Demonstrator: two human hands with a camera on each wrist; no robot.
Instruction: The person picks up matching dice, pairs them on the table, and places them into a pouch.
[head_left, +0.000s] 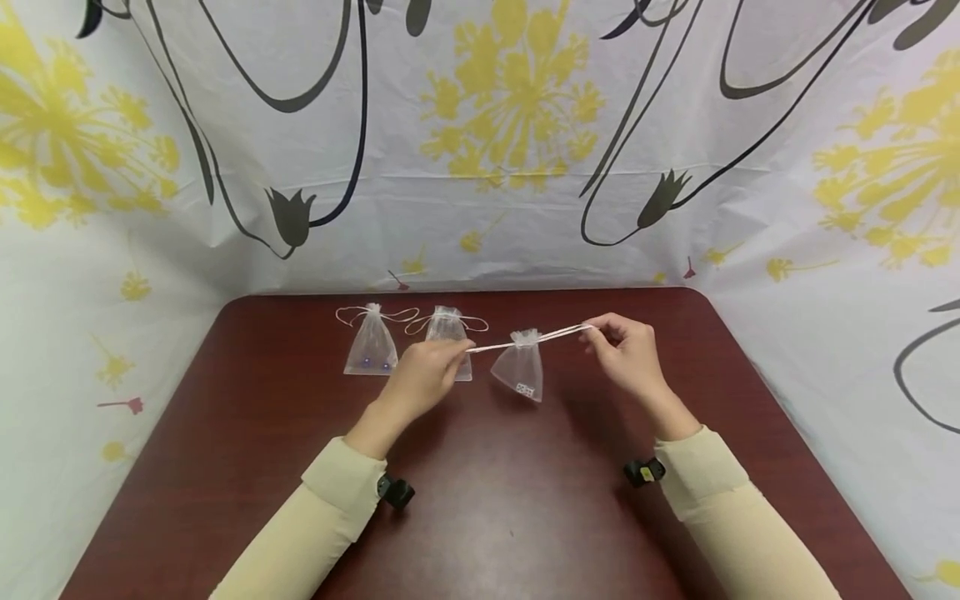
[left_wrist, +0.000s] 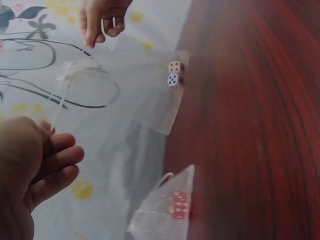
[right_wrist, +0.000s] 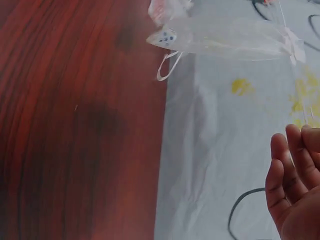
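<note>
A sheer white drawstring pouch [head_left: 517, 367] hangs between the hands, its mouth gathered. Inside it, at the bottom, lie two white dice [left_wrist: 174, 74], one with red pips and one with blue. My left hand [head_left: 426, 367] pinches the drawstring [head_left: 491, 347] on the pouch's left side. On the opposite side my right hand [head_left: 626, 350] pinches the other end between thumb and fingertips. Both cords are pulled out taut, nearly in a straight line. In the right wrist view, the right hand [right_wrist: 300, 185] shows its other fingers loosely bent.
Two similar pouches lie behind on the dark red table [head_left: 495, 500]. The leftmost pouch [head_left: 371, 342] holds small blue-purple pieces. Beside it, a second pouch [head_left: 447, 325] is partly covered by my left hand; red dice [left_wrist: 178, 204] show inside. A patterned white cloth [head_left: 450, 233] surrounds the table.
</note>
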